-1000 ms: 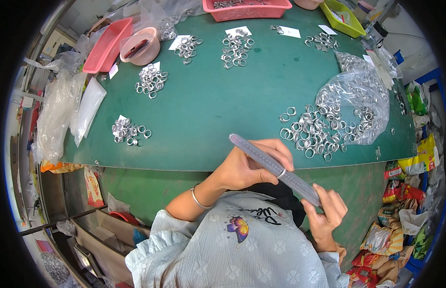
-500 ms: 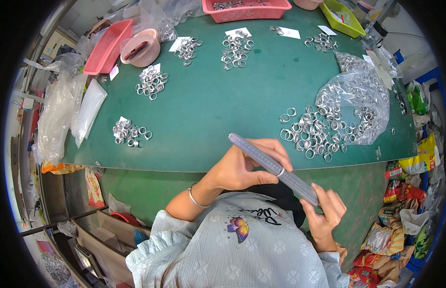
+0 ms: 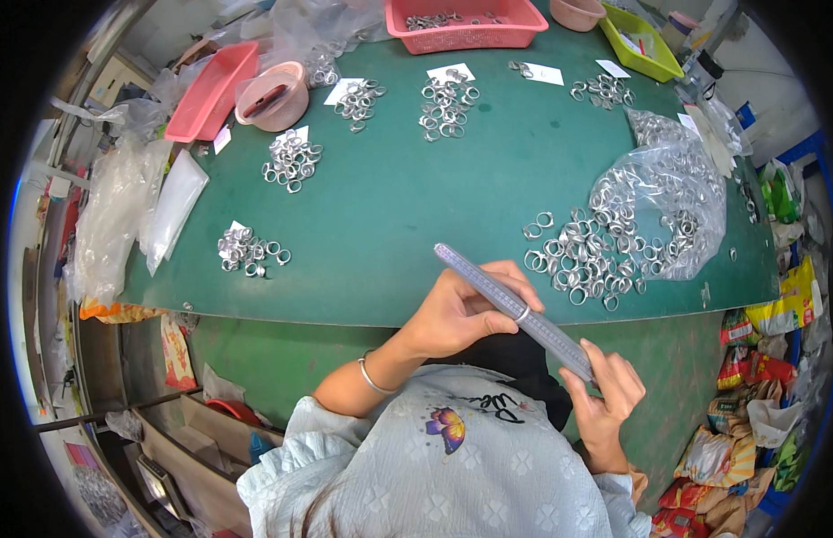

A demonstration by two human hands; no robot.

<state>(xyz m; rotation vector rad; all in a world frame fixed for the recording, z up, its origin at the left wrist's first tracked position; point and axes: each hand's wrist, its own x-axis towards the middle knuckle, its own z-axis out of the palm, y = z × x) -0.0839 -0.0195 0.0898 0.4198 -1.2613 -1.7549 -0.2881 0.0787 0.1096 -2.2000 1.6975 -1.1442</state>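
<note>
A grey ring mandrel (image 3: 477, 279) with graduated markings slants in front of me, just over the table's near edge. Its thicker end is held by my right hand (image 3: 607, 387), thumb and fingers closed round it. A silver ring (image 3: 523, 315) encircles the mandrel partway along. My left hand (image 3: 466, 314) pinches that ring between thumb and fingers, its palm below the mandrel. To the right of the mandrel lies a loose heap of silver rings (image 3: 578, 255), spilling from a clear plastic bag (image 3: 694, 184).
Small ring piles (image 3: 291, 161) with paper slips lie along the left and far side of the green table (image 3: 381, 206). Pink baskets (image 3: 470, 38), a pink bowl (image 3: 286, 112) and a yellow-green basket (image 3: 654, 65) stand behind. Plastic bags (image 3: 174, 211) lie left; colourful packages (image 3: 721, 448) are at the right.
The whole view has shifted slightly, and the table's contents sit a little farther right at the left side. Both hands keep nearly the same hold on the mandrel and ring.
</note>
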